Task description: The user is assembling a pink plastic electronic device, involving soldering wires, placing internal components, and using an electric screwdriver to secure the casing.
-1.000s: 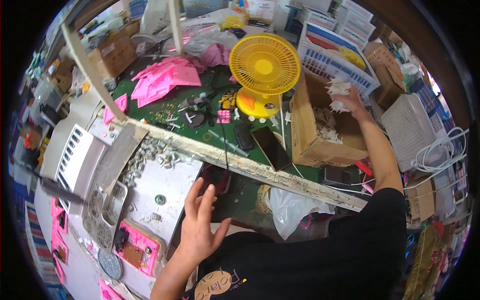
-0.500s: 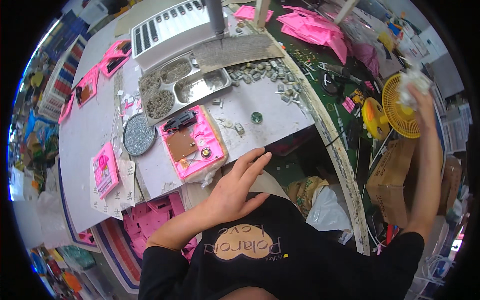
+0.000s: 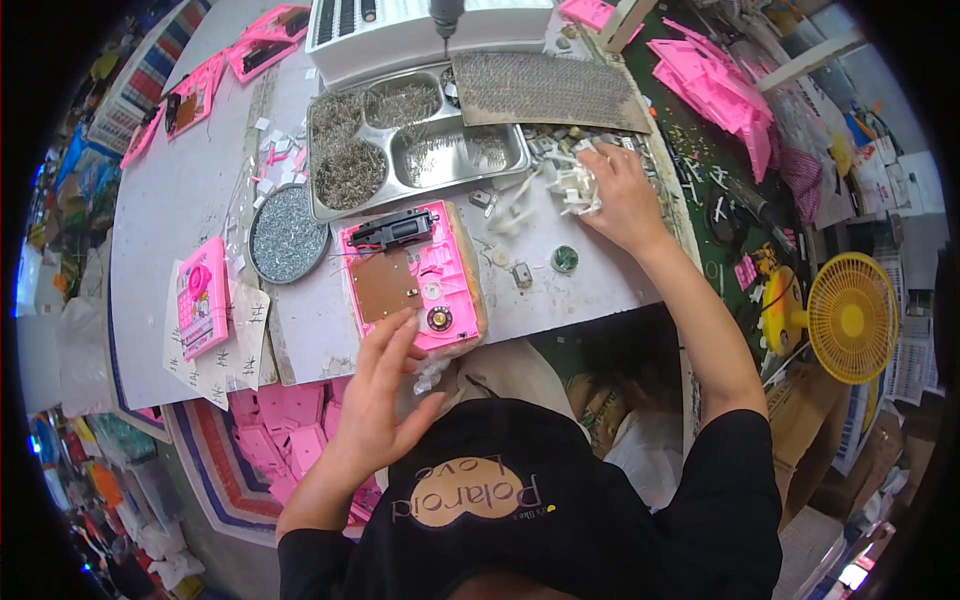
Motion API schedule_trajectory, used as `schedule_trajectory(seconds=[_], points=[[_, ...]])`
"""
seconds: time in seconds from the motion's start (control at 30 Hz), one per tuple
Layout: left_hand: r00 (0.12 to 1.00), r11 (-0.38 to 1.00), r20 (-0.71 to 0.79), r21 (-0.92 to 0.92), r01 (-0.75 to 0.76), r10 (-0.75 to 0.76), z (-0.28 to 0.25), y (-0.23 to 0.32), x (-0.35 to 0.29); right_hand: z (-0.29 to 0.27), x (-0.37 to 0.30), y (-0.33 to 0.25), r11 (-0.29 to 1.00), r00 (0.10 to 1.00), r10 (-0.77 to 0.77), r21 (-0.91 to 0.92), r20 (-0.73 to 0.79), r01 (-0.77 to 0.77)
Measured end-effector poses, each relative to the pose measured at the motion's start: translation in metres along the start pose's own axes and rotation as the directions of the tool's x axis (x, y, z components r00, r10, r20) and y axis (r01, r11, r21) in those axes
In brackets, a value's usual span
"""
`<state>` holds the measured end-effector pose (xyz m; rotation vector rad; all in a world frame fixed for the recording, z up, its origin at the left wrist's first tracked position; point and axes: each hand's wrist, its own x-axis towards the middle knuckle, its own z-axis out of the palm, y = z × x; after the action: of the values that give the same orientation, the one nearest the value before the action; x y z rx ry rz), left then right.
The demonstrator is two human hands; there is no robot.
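Observation:
My right hand [image 3: 622, 200] is over the right part of the table, its fingers curled on a clump of small white plastic parts [image 3: 575, 187]. A few more white parts beside it are smeared by motion, just above the tabletop. My left hand [image 3: 382, 385] holds nothing; its fingers are apart, with the tips at the near edge of a pink plastic casing [image 3: 455, 275]. This casing lies open on a wrapped pad. Inside it are a brown circuit board [image 3: 385, 285], a black module [image 3: 390, 230] and a small round speaker [image 3: 440, 319].
Behind the casing stands a steel compartment tray [image 3: 400, 190] of screws, partly under a grey textured board [image 3: 550, 92]. A screwdriver bit [image 3: 446, 30] hangs above. To the left are a round dish of metal bits [image 3: 288, 235] and a pink casing [image 3: 203, 298]. A yellow fan [image 3: 853, 318] stands right.
My right hand has come from the far right, by the fan, to the table with the white parts. My left hand has moved left and down to the casing's near edge. The view has shifted.

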<state>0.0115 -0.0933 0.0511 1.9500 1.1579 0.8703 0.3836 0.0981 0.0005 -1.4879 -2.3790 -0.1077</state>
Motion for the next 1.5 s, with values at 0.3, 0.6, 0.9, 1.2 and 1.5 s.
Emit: schedule_trajectory(seconds=[0.3,0.6,0.9,1.2,1.5], points=[[0.998,0.961,0.001,0.271,-0.059,0.061,-0.028,-0.007,0.082,-0.034,0.014,-0.017,1.0,0.97,-0.019,0.012,0.243,0.016],[0.984,0.915,0.127,0.371,-0.161,0.122,-0.008,-0.02,0.128,-0.053,-0.022,-0.073,0.932,0.989,-0.145,0.335,-0.01,0.14],[0.998,0.8,0.052,0.598,-0.049,0.022,0.012,-0.08,0.234,0.007,-0.074,-0.118,0.845,0.993,-0.084,0.535,0.085,0.026],[0.985,0.691,0.13,0.723,-0.015,-0.115,0.033,-0.113,0.275,-0.039,-0.069,-0.065,0.527,0.922,0.369,0.792,0.116,-0.31],[0.983,0.983,-0.002,-0.002,0.184,-0.184,-0.022,-0.01,0.178,-0.052,-0.083,-0.066,0.056,0.855,0.482,0.967,0.192,-0.249]])
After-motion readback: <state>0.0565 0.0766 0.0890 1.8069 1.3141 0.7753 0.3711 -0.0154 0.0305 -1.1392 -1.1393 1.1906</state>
